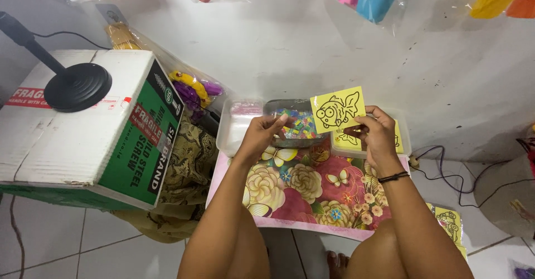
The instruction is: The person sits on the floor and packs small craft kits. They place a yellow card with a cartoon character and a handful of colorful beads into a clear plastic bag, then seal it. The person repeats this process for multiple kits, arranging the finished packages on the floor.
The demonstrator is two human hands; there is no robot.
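My right hand pinches a small yellow card with a black outline drawing of a fish, held upright above the low table. My left hand is raised beside it with a small clear plastic sleeve between its fingers, just left of the card. Behind both hands sits a metal bowl filled with small multicoloured pieces. A white tray on the right holds more yellow cards. Another white tray on the left holds clear sleeves.
The table has a floral cloth. A large white and green cardboard box at left carries a black round stand base. Bagged toys lean on the wall. More yellow cards lie on the floor at right, near black cables.
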